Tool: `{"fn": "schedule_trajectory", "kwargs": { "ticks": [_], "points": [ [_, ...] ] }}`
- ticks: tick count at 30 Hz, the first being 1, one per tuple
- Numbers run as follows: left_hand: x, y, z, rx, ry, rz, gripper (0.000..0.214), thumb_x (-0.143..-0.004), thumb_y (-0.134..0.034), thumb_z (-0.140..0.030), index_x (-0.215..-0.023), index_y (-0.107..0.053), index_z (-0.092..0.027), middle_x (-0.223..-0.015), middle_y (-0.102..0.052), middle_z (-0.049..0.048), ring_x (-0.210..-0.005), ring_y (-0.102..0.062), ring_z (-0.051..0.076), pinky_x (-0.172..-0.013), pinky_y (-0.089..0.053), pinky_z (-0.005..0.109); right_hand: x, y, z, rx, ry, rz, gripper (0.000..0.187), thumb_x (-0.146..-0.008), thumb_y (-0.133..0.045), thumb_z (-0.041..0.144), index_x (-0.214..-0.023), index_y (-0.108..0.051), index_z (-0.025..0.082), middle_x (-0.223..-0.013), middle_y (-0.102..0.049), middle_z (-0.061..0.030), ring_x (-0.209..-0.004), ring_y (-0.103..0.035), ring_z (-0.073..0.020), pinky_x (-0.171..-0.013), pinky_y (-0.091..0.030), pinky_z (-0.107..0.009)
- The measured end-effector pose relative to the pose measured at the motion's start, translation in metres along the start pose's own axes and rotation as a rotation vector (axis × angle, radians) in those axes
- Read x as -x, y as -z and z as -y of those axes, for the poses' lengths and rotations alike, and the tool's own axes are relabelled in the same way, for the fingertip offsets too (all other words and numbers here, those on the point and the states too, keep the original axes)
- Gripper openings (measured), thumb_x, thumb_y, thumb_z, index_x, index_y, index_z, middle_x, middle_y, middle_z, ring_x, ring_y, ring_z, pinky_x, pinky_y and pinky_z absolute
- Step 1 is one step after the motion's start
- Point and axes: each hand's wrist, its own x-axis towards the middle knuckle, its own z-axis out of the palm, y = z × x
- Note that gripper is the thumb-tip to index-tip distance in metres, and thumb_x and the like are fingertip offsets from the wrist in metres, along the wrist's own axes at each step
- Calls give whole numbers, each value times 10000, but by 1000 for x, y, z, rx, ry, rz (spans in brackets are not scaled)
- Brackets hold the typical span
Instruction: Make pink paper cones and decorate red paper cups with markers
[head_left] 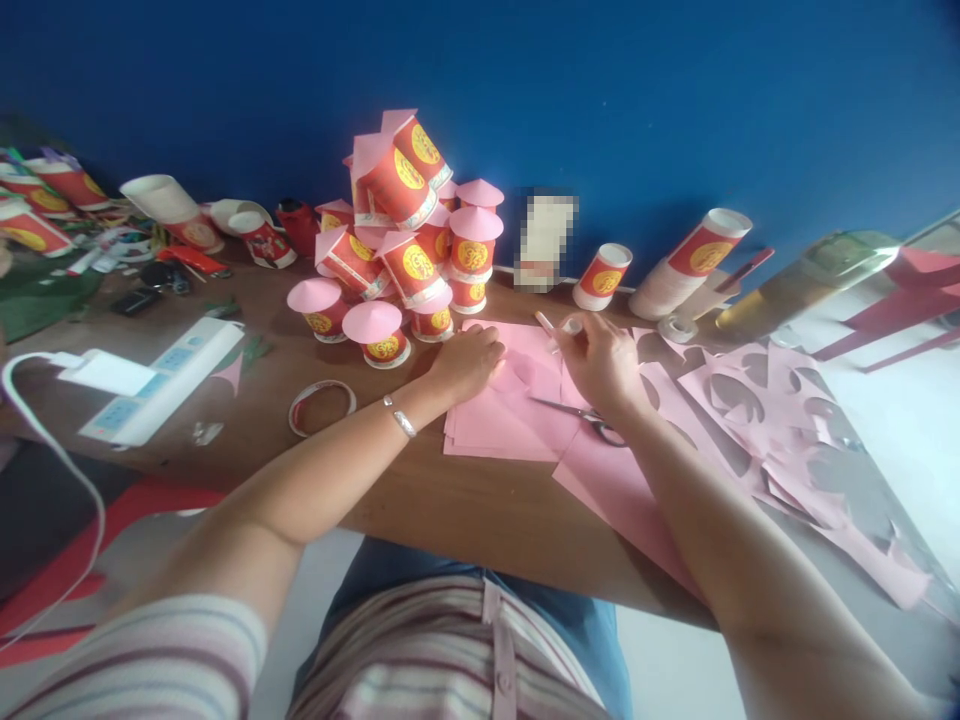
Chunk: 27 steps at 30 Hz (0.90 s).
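Note:
My left hand point(471, 362) rests over a stack of pink paper sheets point(499, 425). Its fingers are bent together on the edge of a small pink paper piece point(517, 372) that lies on top. To the right, my right hand point(602, 365) is closed around a small white tube, perhaps a glue stick point(571, 325), mostly covered by the fingers. A thin pale stick-like item point(544, 322) shows beside its fingertips; blur hides what it is. Below this hand, dark-handled scissors point(577, 412) lie on the pink sheets.
Red paper cups with pink cone tops point(375, 330) are piled behind my left hand. A tape roll point(322, 408) and a power strip point(161, 380) lie left. Pink offcuts point(750, 400) cover the right side, near stacked cups point(690, 262) and a bottle point(810, 275).

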Motion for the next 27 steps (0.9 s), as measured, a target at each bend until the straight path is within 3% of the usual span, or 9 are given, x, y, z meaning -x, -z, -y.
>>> {"fn": "schedule_trajectory", "kwargs": {
  "ticks": [2,5,9,11,15,18,22,27],
  "points": [
    [0,-1,1,15,-7,-12,215,-988,-528,-224,-989,-723,-134,-1089,-678,130,-1070,-610,303,-822,-505,406,1,0,3,-131,-31,-13,161,-942,-612,340,-833,-628,222,-766,-703,-44,-688,-613,-200,-665,-445,-320],
    [0,-3,4,43,-5,-44,233,-991,-504,-185,-968,-729,-129,-1047,-699,131,-1025,-642,290,-796,-517,399,4,-7,5,-511,-166,68,215,-928,-644,434,-891,-636,222,-659,-630,5,-596,-568,-162,-581,-448,-290],
    [3,-1,7,210,14,-269,273,-978,-458,-70,-1105,-691,-134,-1100,-715,112,-996,-672,229,-827,-536,360,3,-18,-3,-1029,-376,132,394,-817,-741,580,-937,-617,225,-671,-590,26,-572,-567,-141,-497,-449,-257],
    [4,1,5,382,30,-385,244,-954,-550,-90,-1176,-641,-136,-1120,-709,96,-929,-674,182,-841,-546,330,1,-20,-6,-1153,-438,157,430,-786,-759,609,-916,-626,222,-707,-587,15,-577,-552,-128,-491,-448,-251],
    [5,3,-3,785,35,-418,479,-842,-789,-234,-1265,-577,-164,-1061,-716,56,-736,-643,105,-720,-552,249,2,-21,-3,-1255,-471,258,444,-782,-757,625,-888,-659,205,-682,-545,15,-554,-487,-118,-487,-439,-265],
    [6,5,-9,895,26,-439,331,-866,-769,-301,-1154,-654,-184,-1017,-745,55,-770,-663,118,-684,-538,232,6,-23,2,-1275,-469,340,469,-772,-776,635,-897,-690,192,-644,-480,38,-540,-454,-111,-472,-411,-264],
    [7,8,-12,846,25,-535,166,-880,-746,-314,-977,-712,-184,-927,-766,45,-745,-644,125,-677,-518,245,8,-23,5,-1292,-464,372,442,-783,-799,605,-888,-747,179,-600,-389,67,-509,-385,-85,-460,-395,-248],
    [8,10,-11,933,53,-533,225,-894,-719,-383,-971,-721,-172,-855,-751,42,-676,-606,113,-615,-482,232,6,-20,0,-1297,-416,308,368,-750,-869,498,-945,-790,196,-650,-607,23,-622,-576,-114,-614,-559,-277]
  ]
}}
